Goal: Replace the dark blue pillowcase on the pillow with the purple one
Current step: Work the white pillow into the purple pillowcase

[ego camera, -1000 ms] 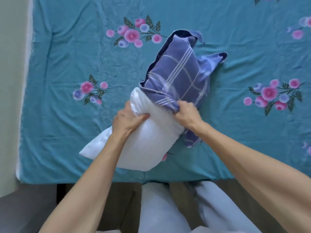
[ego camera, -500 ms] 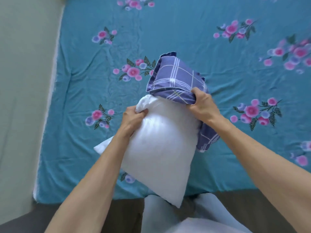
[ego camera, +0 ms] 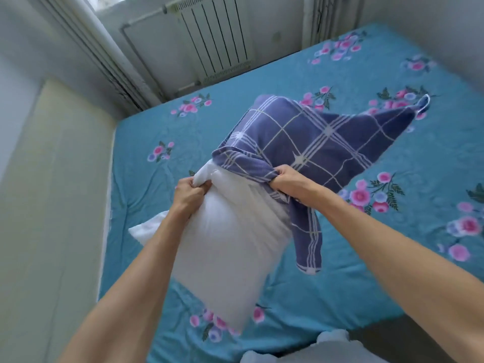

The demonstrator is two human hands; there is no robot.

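A white pillow (ego camera: 230, 244) is held up off the bed, most of it bare. A blue pillowcase with white checks (ego camera: 314, 142) covers only its far end and trails out to the right in the air. My left hand (ego camera: 190, 192) grips the pillow's white fabric at its upper left corner. My right hand (ego camera: 284, 178) grips the bunched open edge of the pillowcase, and a strip of the case hangs down below that hand. No purple pillowcase is in view.
A bed with a teal flowered sheet (ego camera: 340, 271) fills the middle and right. A white radiator (ego camera: 214, 35) stands on the wall beyond it. A pale yellow-green floor strip (ego camera: 52, 205) runs along the bed's left side.
The pillow has been lifted higher off the bed. The pillowcase has slid further toward the pillow's far end and now flares out to the right. The view has tilted up to the wall.
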